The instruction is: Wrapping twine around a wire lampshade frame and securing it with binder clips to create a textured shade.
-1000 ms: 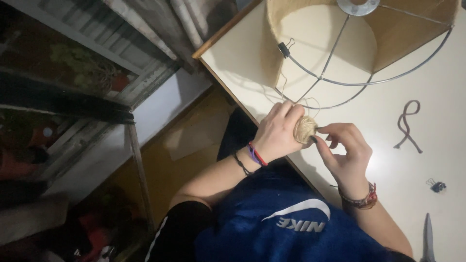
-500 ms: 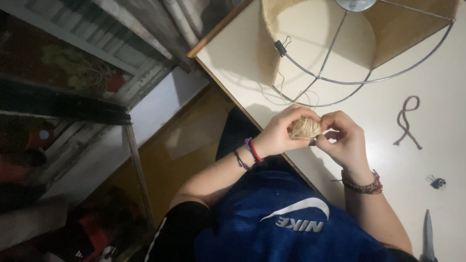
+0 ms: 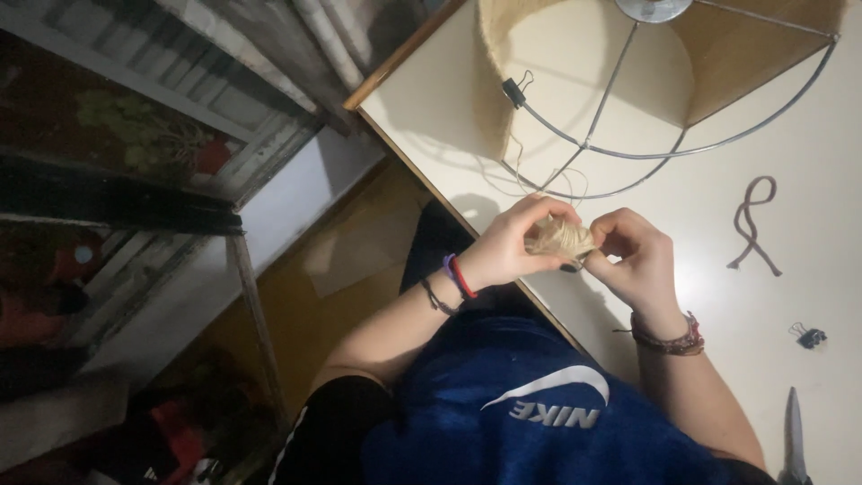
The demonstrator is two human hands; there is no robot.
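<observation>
My left hand (image 3: 516, 238) cups a small ball of tan twine (image 3: 558, 239) at the near edge of the white table (image 3: 790, 224). My right hand (image 3: 636, 256) pinches the ball's other side with fingers curled in. Thin strands of twine (image 3: 539, 175) run from the ball up to a wire lampshade frame (image 3: 628, 108) lying on its side, partly wrapped in tan twine. A black binder clip (image 3: 514, 90) is clamped on the frame's rim.
A brown cord (image 3: 752, 220) lies looped on the table right of the frame. A small black binder clip (image 3: 810, 336) and a scissors blade (image 3: 794, 440) lie at the lower right. Left of the table's wooden edge (image 3: 395, 63) is floor and dark clutter.
Both hands have shifted slightly up and left with the twine ball, and the right-hand fingers have closed in tighter against it.
</observation>
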